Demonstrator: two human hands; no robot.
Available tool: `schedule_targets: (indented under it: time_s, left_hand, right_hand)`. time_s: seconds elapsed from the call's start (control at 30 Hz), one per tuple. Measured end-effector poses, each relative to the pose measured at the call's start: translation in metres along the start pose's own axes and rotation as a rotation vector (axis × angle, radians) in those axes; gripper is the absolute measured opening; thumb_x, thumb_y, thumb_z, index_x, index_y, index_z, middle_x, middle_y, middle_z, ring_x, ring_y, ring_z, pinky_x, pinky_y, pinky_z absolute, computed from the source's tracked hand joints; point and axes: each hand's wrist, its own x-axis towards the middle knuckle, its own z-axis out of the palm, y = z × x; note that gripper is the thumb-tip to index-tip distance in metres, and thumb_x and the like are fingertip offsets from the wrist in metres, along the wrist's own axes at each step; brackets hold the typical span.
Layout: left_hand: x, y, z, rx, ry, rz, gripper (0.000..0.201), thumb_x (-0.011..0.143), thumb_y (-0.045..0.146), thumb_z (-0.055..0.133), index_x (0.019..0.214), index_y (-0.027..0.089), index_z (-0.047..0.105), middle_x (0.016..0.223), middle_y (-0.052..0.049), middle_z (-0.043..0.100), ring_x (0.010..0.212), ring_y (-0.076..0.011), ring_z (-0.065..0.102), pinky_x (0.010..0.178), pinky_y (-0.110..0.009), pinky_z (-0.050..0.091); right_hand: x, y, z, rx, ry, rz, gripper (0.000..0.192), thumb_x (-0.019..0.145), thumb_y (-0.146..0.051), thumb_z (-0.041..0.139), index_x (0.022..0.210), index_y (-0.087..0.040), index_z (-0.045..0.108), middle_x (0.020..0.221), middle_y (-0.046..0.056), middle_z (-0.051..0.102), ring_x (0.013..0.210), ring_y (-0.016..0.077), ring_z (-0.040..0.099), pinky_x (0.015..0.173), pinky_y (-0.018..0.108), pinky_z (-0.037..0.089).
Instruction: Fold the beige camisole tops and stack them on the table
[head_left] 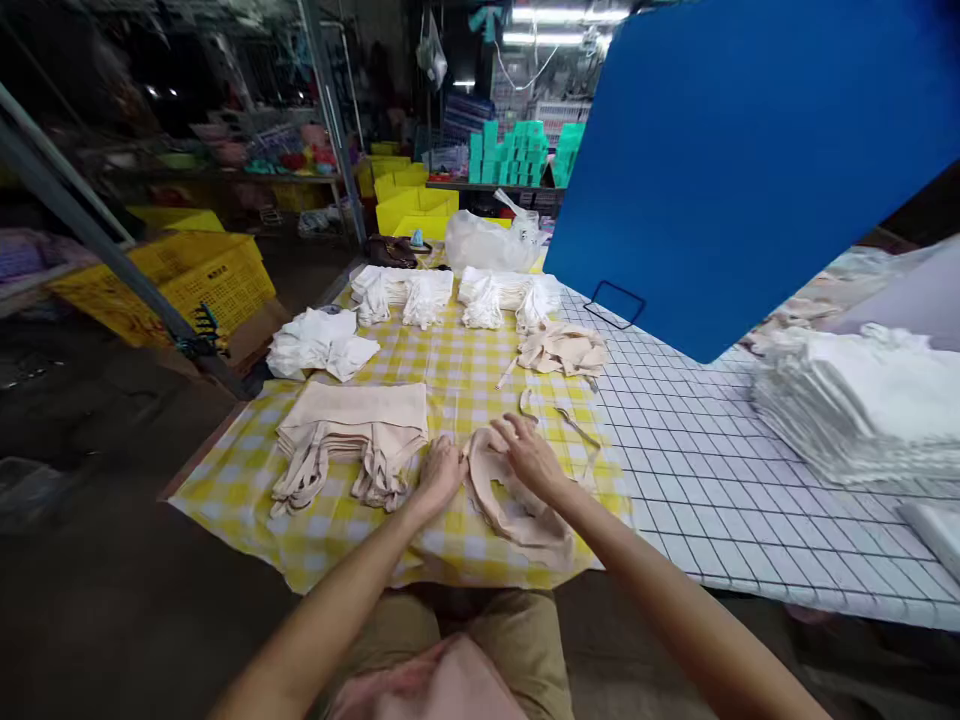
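Observation:
A beige strappy cloth garment (525,530) lies loosely curved on the yellow checked tablecloth (352,545) in front of me. My left hand (444,470) is closed at its left end, the fingers pinched on the fabric edge. Over its upper part rests my right hand (529,455), fingers apart and touching the cloth. Left of my left hand is a neat stack of beige garments (356,410), their straps hanging toward me. A thin metal tool (577,428), perhaps thread snips, lies beyond my right hand, near a loose beige strip (527,403).
Behind are two white strapped stacks (405,285) (510,290), a crumpled white pile (322,342) and a beige heap (562,348). A large blue panel (735,170) stands at right, near a tall white cloth stack (847,400). A metal post (150,285) and yellow crate (217,290) are left.

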Motion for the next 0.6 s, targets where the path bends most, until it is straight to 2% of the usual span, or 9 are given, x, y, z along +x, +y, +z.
schedule_targets:
  time_s: [0.1,0.2,0.33,0.43,0.5,0.6]
  left_hand:
    - [0.007,0.0,0.004,-0.056,-0.018,-0.028,0.027,0.06,0.011,0.058,0.044,0.017,0.037,0.053,0.004,0.035,0.073,-0.0165,0.048,0.07,-0.025,0.034]
    - [0.008,0.009,-0.001,-0.2,-0.05,-0.051,0.021,0.067,0.022,0.055,0.055,0.018,0.04,0.054,0.005,0.04,0.062,-0.013,0.048,0.063,-0.024,0.038]
    - [0.006,0.034,-0.02,-0.418,-0.098,-0.048,0.019,0.071,0.032,0.054,0.068,0.017,0.043,0.064,0.003,0.05,0.06,-0.0088,0.05,0.061,-0.021,0.041]
    - [0.006,0.058,-0.028,-0.499,-0.174,-0.044,0.025,0.065,0.034,0.063,0.067,0.015,0.047,0.061,0.003,0.05,0.054,-0.0071,0.049,0.055,-0.019,0.039]
    - [0.005,0.077,-0.027,-0.496,-0.299,-0.034,0.028,0.062,0.035,0.067,0.066,0.013,0.051,0.057,0.003,0.05,0.05,-0.0062,0.046,0.05,-0.018,0.036]
    - [-0.003,0.11,-0.022,-0.385,-0.533,0.102,0.027,0.065,0.036,0.067,0.069,0.012,0.056,0.058,0.002,0.054,0.05,-0.0068,0.047,0.05,-0.019,0.035]
  right_hand:
    - [0.022,-0.009,-0.002,0.019,-0.019,-0.066,0.034,0.082,-0.008,0.047,0.113,-0.018,0.056,0.114,0.013,0.058,0.099,0.0245,0.051,0.073,0.032,0.04]
    - [0.031,-0.011,-0.018,0.05,0.003,-0.059,0.018,0.085,-0.014,0.046,0.091,-0.016,0.063,0.088,0.01,0.065,0.088,0.0221,0.055,0.076,0.032,0.039]
    - [0.02,-0.003,-0.059,0.112,0.056,-0.016,0.024,0.089,-0.018,0.039,0.09,-0.015,0.063,0.087,0.009,0.066,0.083,0.0198,0.056,0.076,0.032,0.038]
    - [0.007,0.005,-0.092,0.351,-0.105,-0.08,0.025,0.089,-0.026,0.042,0.083,-0.018,0.065,0.082,0.006,0.066,0.076,0.0176,0.057,0.069,0.03,0.04]
    - [0.001,0.008,-0.11,0.585,-0.173,-0.088,0.026,0.089,-0.033,0.043,0.093,-0.02,0.065,0.092,0.006,0.064,0.08,0.018,0.058,0.067,0.029,0.042]
    - [-0.002,0.009,-0.129,0.9,-0.101,-0.037,0.04,0.089,-0.043,0.041,0.125,-0.026,0.048,0.105,0.006,0.06,0.089,0.018,0.056,0.071,0.03,0.044]
